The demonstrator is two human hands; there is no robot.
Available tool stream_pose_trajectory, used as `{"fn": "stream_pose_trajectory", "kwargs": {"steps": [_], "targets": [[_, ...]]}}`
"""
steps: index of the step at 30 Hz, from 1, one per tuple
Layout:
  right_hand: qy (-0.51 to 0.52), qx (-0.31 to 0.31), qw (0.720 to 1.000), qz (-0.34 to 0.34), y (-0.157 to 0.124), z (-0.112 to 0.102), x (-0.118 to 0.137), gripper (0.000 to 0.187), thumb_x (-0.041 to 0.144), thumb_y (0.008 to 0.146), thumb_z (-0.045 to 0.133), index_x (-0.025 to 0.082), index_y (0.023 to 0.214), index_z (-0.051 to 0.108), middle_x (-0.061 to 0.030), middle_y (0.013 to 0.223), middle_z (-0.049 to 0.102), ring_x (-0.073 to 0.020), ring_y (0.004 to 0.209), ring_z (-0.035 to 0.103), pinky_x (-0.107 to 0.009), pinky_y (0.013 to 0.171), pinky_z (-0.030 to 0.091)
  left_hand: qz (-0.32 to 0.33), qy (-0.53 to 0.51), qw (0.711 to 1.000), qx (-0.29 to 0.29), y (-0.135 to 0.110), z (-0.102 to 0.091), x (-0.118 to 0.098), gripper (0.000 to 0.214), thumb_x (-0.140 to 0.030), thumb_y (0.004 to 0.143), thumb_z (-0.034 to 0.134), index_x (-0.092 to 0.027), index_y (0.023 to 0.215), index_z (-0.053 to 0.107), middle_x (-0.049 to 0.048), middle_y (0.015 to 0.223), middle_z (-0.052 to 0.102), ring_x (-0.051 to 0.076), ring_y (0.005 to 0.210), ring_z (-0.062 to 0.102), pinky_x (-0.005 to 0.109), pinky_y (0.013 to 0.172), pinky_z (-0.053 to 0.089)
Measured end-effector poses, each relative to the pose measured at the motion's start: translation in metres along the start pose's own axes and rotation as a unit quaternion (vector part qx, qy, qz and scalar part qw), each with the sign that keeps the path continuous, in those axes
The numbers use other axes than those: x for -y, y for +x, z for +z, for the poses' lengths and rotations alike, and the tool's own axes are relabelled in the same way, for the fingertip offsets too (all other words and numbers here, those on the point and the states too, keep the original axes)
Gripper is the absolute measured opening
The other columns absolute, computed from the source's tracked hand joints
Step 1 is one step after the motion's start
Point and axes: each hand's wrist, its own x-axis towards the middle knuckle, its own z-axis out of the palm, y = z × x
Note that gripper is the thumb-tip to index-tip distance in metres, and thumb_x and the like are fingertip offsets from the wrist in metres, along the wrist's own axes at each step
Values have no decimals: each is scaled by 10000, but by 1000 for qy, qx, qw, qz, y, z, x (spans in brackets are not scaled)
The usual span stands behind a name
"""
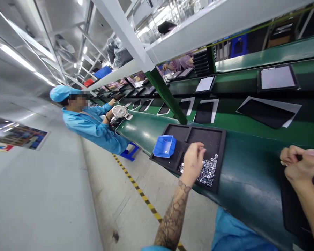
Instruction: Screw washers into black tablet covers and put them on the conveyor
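My left hand [193,162] is over a black compartment tray [222,157], its fingers curled together in a pinch. What they hold, if anything, is too small to make out. Beneath and beside that hand lies a heap of small shiny metal ring-like parts [208,172] in the tray's near compartment. A blue plastic bin [164,146] sits at the tray's left side with a few tiny pieces inside. At the right edge, my right hand [300,162] is closed above a black flat panel [293,205]. Its fingertips are tucked in, hiding anything between them.
Black panels on white sheets [269,111] lie along the green bench beyond the tray. A green post [167,94] rises just behind the tray. To the left, a co-worker in blue [91,122] sits by a small white fan [119,111].
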Motion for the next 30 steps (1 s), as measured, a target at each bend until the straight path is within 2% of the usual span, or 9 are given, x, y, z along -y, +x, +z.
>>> {"fn": "stream_pose_trajectory", "kwargs": {"steps": [3, 7, 10, 13, 15, 17, 21, 26, 30], "targets": [[114, 40, 991, 53, 8, -8, 6, 792, 879, 847, 622, 270, 451, 310, -41, 457, 227, -193, 437, 242, -394, 510, 153, 67, -99, 990, 70, -44, 50, -53, 104, -191, 1077, 653, -233, 1159, 701, 46, 1076, 747, 201, 954, 704, 330, 892, 559], [208, 42, 975, 71, 16, -52, 29, 739, 844, 958, 443, 264, 510, 350, -15, 501, 239, -167, 432, 231, -356, 458, 182, 74, -179, 968, 159, -110, 128, -101, 100, -170, 1041, 673, -240, 1100, 714, 28, 1008, 749, 214, 948, 706, 372, 921, 560], [108, 48, 988, 100, 4, -103, 39, 659, 868, 928, 557, 264, 666, 534, -26, 646, 505, -123, 428, 243, -304, 414, 189, 70, -181, 967, 166, -145, 158, -110, 161, -121, 1057, 573, -238, 1074, 683, 28, 983, 737, 212, 912, 706, 489, 1069, 558], [-97, 52, 976, 189, -38, -152, 36, 522, 752, 844, 818, 265, 1018, 754, -93, 964, 769, -169, 519, 503, -311, 426, 368, 104, -189, 960, 177, -158, 168, -107, 205, -92, 1076, 511, -246, 1087, 646, 10, 991, 723, 190, 917, 728, 661, 1322, 375], [-181, 38, 960, 208, -76, -175, 30, 567, 707, 822, 868, 240, 1135, 793, -137, 1169, 800, -283, 845, 721, -344, 617, 572, 118, -193, 955, 190, -158, 170, -106, 201, -96, 1085, 506, -252, 1105, 632, -1, 985, 713, 174, 905, 736, 679, 1373, 311], [-192, 47, 953, 228, -112, -186, 23, 599, 684, 856, 848, 228, 1240, 797, -148, 1329, 770, -309, 1040, 740, -360, 784, 629, 131, -197, 950, 202, -154, 173, -107, 202, -101, 1085, 509, -257, 1123, 632, -7, 971, 707, 165, 889, 742, 655, 1380, 333], [-107, 68, 926, 356, -147, -179, 15, 726, 669, 908, 799, 267, 1498, 664, -111, 1273, 761, -107, 533, 529, -271, 452, 428, 136, -223, 946, 191, -137, 183, -114, 204, -132, 1090, 516, -261, 1136, 667, 11, 1006, 729, 179, 947, 764, 607, 1348, 410], [-34, 41, 934, 354, -114, -173, 13, 542, 621, 816, 872, 467, 1309, 706, 30, 862, 676, -120, 454, 422, -251, 397, 269, 50, -293, 937, 185, -118, 200, -118, 158, -318, 1126, 564, -234, 1113, 697, 47, 923, 717, 202, 848, 760, 373, 935, 674], [-60, -93, 962, 251, -36, -221, 43, 487, 531, 829, 907, 388, 1254, 717, 33, 745, 570, -123, 472, 376, -244, 401, 251, -21, -344, 914, 212, -117, 206, -112, 262, -446, 1139, 574, -207, 1179, 673, 39, 880, 686, 150, 645, 674, 256, 646, 596]]}}
